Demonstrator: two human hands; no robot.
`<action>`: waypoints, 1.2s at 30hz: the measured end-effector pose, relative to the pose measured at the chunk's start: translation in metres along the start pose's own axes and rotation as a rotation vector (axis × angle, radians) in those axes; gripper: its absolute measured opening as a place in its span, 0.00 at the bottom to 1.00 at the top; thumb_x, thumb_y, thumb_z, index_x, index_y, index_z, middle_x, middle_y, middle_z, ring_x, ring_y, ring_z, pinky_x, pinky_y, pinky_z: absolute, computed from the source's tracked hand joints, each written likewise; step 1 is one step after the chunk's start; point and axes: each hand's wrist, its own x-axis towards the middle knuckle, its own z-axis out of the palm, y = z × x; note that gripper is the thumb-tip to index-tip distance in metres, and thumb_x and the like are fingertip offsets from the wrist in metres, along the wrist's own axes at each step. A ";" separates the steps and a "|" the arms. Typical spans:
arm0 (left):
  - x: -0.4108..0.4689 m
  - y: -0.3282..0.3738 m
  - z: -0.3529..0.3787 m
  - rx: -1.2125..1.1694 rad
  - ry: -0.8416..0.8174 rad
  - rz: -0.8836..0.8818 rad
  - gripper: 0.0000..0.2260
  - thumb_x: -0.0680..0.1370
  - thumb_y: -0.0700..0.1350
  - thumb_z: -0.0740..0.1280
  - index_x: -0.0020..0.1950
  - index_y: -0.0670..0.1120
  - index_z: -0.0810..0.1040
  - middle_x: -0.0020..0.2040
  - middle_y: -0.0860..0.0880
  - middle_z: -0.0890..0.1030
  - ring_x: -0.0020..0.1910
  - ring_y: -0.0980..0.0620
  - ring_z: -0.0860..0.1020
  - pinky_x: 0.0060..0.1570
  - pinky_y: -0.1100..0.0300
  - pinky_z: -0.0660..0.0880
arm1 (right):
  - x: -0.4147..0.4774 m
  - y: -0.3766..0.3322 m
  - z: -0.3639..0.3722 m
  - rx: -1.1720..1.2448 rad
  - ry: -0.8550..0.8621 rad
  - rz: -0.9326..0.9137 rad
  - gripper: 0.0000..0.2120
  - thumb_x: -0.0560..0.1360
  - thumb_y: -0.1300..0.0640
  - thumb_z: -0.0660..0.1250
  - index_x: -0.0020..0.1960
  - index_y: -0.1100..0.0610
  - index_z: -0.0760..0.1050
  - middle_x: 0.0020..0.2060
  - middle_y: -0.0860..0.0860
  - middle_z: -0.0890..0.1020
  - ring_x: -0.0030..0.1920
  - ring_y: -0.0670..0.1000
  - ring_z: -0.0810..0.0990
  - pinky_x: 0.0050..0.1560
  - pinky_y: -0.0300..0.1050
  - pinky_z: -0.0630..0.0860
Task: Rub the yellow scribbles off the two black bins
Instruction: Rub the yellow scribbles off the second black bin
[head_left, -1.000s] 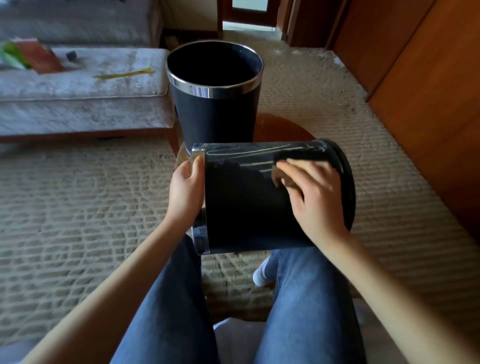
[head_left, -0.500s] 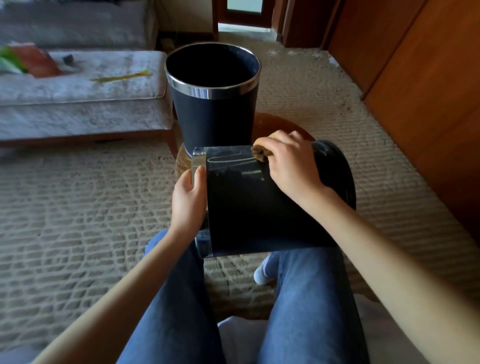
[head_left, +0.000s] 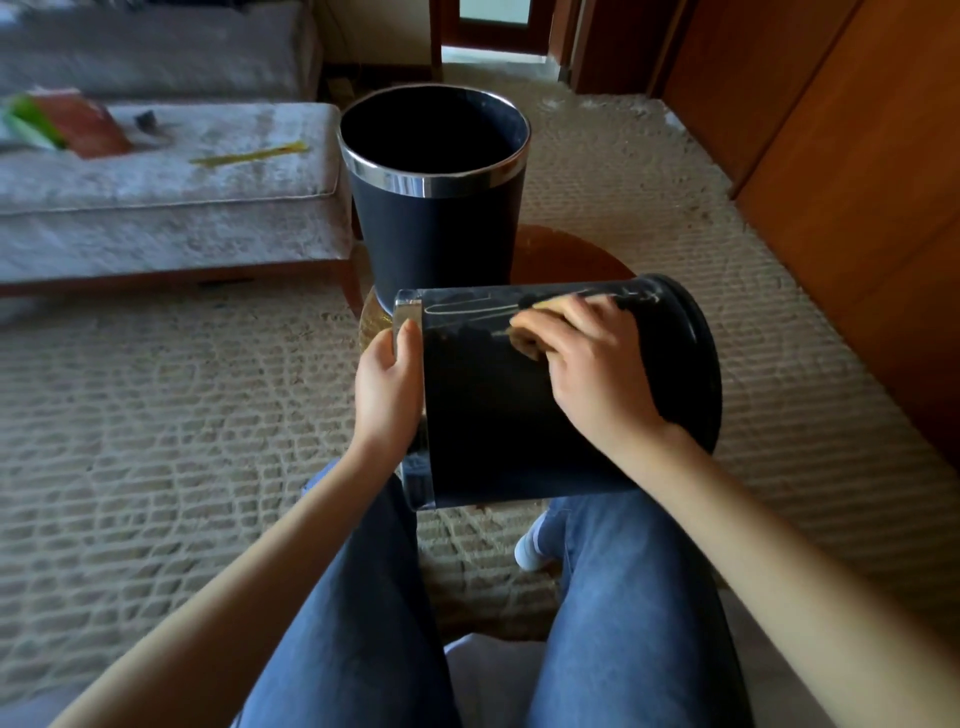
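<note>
1. The tipped bin (head_left: 493, 431) lies on its side at the centre of the frame, above your knees, with its mouth to the left and its base to the right. I judge this turns the marked wall up towards you, where you can both see it and bear down on it.
2. Your left hand (head_left: 387, 387) clasps the chrome rim at the mouth, thumb on the outside and the other fingers hidden round the edge. That grip looks meant to stop the round body rolling or sliding under the rubbing.
3. Your right hand (head_left: 592, 374) rests on the upper part of the wall, fingers curled round a small brownish pad (head_left: 527, 343) and pressing it against the black surface. What the pad is made of I cannot tell.
4. The scribbles (head_left: 467, 309) run as thin yellow lines along the top of the wall, left of your fingertips, with more marks towards the base at the right. The pad sits at their lower edge, so this bin looks only partly cleaned.
5. The second bin (head_left: 436, 228) stands upright just behind, at upper centre, on a round wooden table (head_left: 571, 254). The side facing you shows no marks; the rest is hidden.
6. A grey bench (head_left: 156, 208) at the upper left carries a yellow strip (head_left: 249, 154), well apart from your work.
</note>
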 end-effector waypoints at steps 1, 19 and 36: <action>-0.004 0.000 0.000 0.010 0.001 0.000 0.16 0.84 0.52 0.58 0.40 0.44 0.68 0.35 0.46 0.68 0.34 0.50 0.67 0.35 0.54 0.67 | 0.020 -0.001 0.004 0.010 -0.055 0.028 0.20 0.71 0.70 0.61 0.56 0.55 0.82 0.50 0.53 0.82 0.47 0.61 0.77 0.47 0.60 0.74; -0.001 0.001 0.003 0.022 0.040 -0.013 0.17 0.84 0.50 0.58 0.39 0.42 0.68 0.35 0.47 0.69 0.34 0.55 0.68 0.36 0.57 0.67 | 0.000 -0.030 -0.001 -0.040 -0.053 -0.036 0.18 0.72 0.68 0.61 0.54 0.53 0.82 0.49 0.51 0.82 0.46 0.59 0.76 0.45 0.54 0.72; 0.015 0.000 0.005 0.020 0.015 -0.040 0.18 0.84 0.52 0.58 0.41 0.41 0.75 0.36 0.50 0.76 0.35 0.57 0.73 0.40 0.59 0.71 | -0.031 -0.028 0.002 0.121 -0.031 -0.291 0.12 0.78 0.66 0.64 0.54 0.57 0.84 0.53 0.54 0.84 0.52 0.57 0.80 0.55 0.54 0.75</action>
